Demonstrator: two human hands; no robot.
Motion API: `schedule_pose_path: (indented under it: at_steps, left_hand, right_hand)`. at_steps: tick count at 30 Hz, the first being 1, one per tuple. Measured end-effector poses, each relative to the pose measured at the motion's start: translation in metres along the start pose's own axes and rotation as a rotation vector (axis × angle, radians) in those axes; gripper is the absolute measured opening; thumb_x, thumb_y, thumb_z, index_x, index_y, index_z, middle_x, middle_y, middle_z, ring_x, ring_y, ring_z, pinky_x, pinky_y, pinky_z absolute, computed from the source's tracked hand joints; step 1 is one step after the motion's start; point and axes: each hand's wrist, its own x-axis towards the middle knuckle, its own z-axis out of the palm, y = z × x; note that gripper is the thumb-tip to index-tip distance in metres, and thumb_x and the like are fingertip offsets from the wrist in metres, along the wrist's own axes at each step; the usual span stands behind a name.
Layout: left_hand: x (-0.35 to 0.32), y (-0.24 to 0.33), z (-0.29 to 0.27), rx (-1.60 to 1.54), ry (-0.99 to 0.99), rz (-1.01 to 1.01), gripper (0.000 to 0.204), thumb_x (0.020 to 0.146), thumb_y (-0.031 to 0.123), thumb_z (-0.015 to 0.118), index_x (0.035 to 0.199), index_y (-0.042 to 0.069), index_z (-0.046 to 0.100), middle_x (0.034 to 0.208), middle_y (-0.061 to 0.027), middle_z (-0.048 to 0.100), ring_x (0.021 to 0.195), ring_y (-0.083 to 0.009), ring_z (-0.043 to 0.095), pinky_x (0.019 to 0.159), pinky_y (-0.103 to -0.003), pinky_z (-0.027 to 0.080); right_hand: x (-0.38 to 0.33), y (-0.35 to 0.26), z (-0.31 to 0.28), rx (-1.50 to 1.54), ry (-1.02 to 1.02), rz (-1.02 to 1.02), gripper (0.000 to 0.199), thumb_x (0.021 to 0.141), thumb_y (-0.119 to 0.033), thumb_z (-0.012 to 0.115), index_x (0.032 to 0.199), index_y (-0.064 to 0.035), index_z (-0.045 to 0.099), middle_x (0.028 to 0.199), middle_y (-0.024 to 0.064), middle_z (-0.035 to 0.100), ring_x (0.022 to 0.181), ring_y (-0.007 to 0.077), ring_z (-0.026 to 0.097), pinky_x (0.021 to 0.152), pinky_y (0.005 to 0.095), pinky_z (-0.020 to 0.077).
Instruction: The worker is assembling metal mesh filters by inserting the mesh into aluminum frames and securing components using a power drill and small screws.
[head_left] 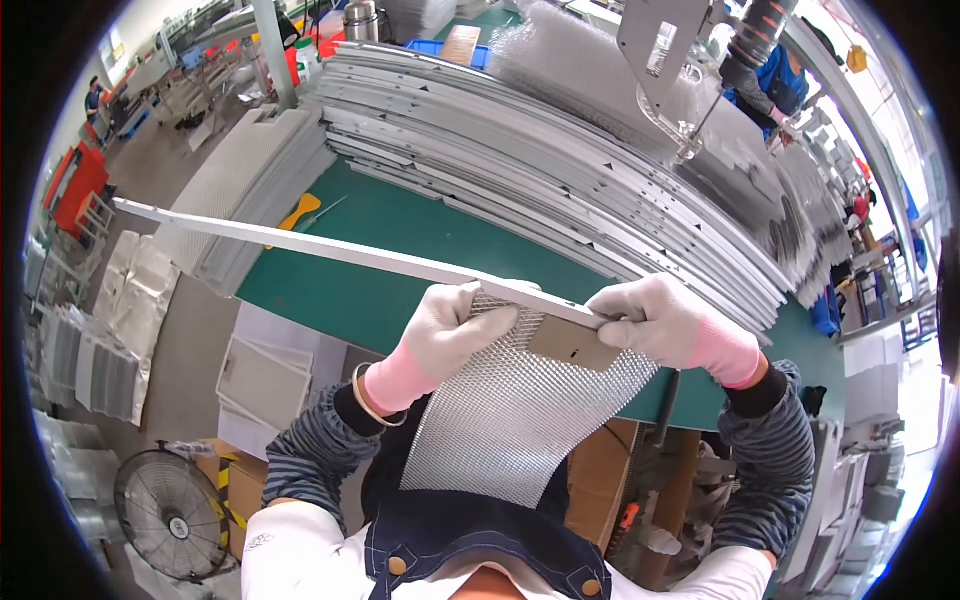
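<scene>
Both my hands wear white gloves with pink cuffs. My left hand [455, 330] pinches the top edge of a silvery metal mesh sheet [510, 415], which hangs down over my apron. Along that edge runs a long white metal strip [330, 246], reaching far out to the left. My right hand [645, 318] is closed around the strip's right end and the mesh's upper right corner. A flat greyish-brown plate [574, 344] lies against the mesh between my hands; I cannot tell whether it is attached.
A long stack of pale metal strips [480, 150] spans the back of the green table [385, 235]. A yellow-handled tool [298, 211] lies near its left end. Overhead at the right hangs a machine arm [665, 60]. A black fan [175, 510] stands at the lower left.
</scene>
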Motion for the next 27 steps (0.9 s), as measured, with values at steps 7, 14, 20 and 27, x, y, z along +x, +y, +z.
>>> schedule_pose_path:
  at_steps: [7, 14, 20, 27]
  left_hand:
    - [-0.013, 0.011, 0.001, -0.176, 0.058, 0.096, 0.040, 0.092, 0.004, 0.059, 0.130, -0.005, 0.052, 0.110, -0.0073, 0.064, 0.091, -0.0072, 0.056, 0.082, -0.023, 0.045]
    - [-0.020, 0.018, 0.004, -0.181, 0.111, 0.032, 0.053, 0.094, 0.015, 0.061, 0.139, -0.004, 0.042, 0.133, -0.0066, 0.049, 0.107, -0.0109, 0.052, 0.097, -0.028, 0.037]
    - [-0.024, 0.023, 0.013, -0.060, 0.246, 0.095, 0.047, 0.092, 0.021, 0.064, 0.130, -0.003, 0.048, 0.114, -0.0054, 0.053, 0.105, -0.0132, 0.051, 0.099, -0.028, 0.036]
    - [-0.033, 0.027, 0.008, 0.342, 0.217, 0.205, 0.044, 0.097, 0.019, 0.056, 0.133, -0.004, 0.046, 0.122, -0.0097, 0.052, 0.110, -0.0148, 0.051, 0.098, -0.029, 0.040]
  right_hand:
    - [-0.017, -0.016, -0.010, -0.152, -0.050, 0.121, 0.023, 0.084, -0.009, 0.066, 0.105, 0.0014, 0.065, 0.072, 0.0104, 0.062, 0.066, 0.0152, 0.056, 0.065, 0.0319, 0.0467]
    - [-0.053, -0.007, -0.009, 0.013, -0.034, 0.155, 0.030, 0.080, -0.007, 0.069, 0.109, 0.0017, 0.067, 0.073, 0.0044, 0.060, 0.064, 0.0093, 0.053, 0.062, 0.0253, 0.0469]
    - [-0.075, -0.007, -0.002, 0.154, 0.042, 0.238, 0.031, 0.085, -0.006, 0.066, 0.115, 0.0018, 0.065, 0.071, 0.0026, 0.060, 0.063, 0.0084, 0.053, 0.061, 0.0249, 0.0471]
    - [-0.073, -0.015, 0.026, -0.500, 0.163, -0.036, 0.058, 0.077, -0.001, 0.066, 0.132, 0.0011, 0.047, 0.097, 0.0193, 0.060, 0.085, 0.0374, 0.062, 0.071, 0.0428, 0.0514]
